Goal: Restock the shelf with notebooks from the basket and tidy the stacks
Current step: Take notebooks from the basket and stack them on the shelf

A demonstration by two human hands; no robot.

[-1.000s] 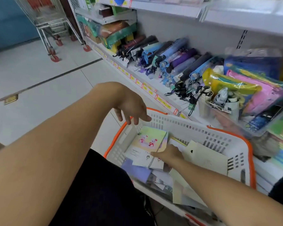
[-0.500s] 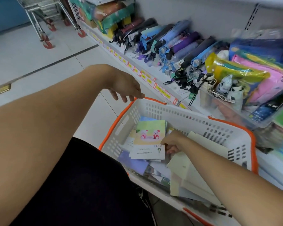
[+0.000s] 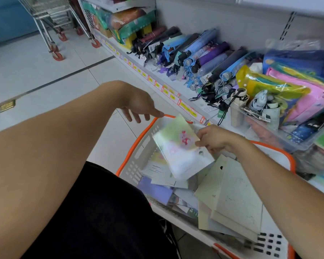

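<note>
A white basket with an orange rim (image 3: 135, 146) stands on the floor by the low shelf, holding several notebooks. My right hand (image 3: 213, 140) pinches a green and white notebook with pink figures (image 3: 180, 146) by its right edge, lifted and tilted above the basket, blurred. My left hand (image 3: 140, 109) hovers over the basket's far left corner with fingers loosely spread, holding nothing. A pale green notebook (image 3: 230, 195) leans in the basket's right half; a purple one (image 3: 154, 191) lies near the front.
The low shelf (image 3: 200, 103) carries a row of folded umbrellas (image 3: 195, 53) and a clear bin of colourful packets (image 3: 288, 94). Metal shopping carts (image 3: 52, 19) stand at the far left on the white tile floor. My dark-clothed knee (image 3: 105, 212) is beside the basket.
My right hand has lifted the green and white notebook out of the basket and tilted it up. The left hand stayed hovering near the basket's rim.
</note>
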